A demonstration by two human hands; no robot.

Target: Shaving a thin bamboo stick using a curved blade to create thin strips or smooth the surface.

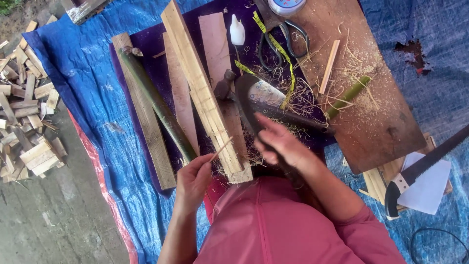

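Observation:
My left hand (194, 177) pinches a thin bamboo sliver (222, 146) that points up and to the right, next to the near end of a pale wooden plank (202, 90). My right hand (282, 144) is motion-blurred, with fingers apart and nothing visibly in it. It hovers just below a large dark curved knife (246, 95) whose dark handle (298, 119) runs to the right among shavings. My pink clothing fills the bottom of the head view.
A long green bamboo pole (157, 106) lies between planks on a purple cloth (146, 63) over a blue tarp (93, 83). Scissors (284, 38), a yellow measuring tape (274, 48), a short green bamboo piece (348, 96), a wooden board (376, 112), a handsaw (421, 167) and a pile of wood offcuts (24, 112) surround me.

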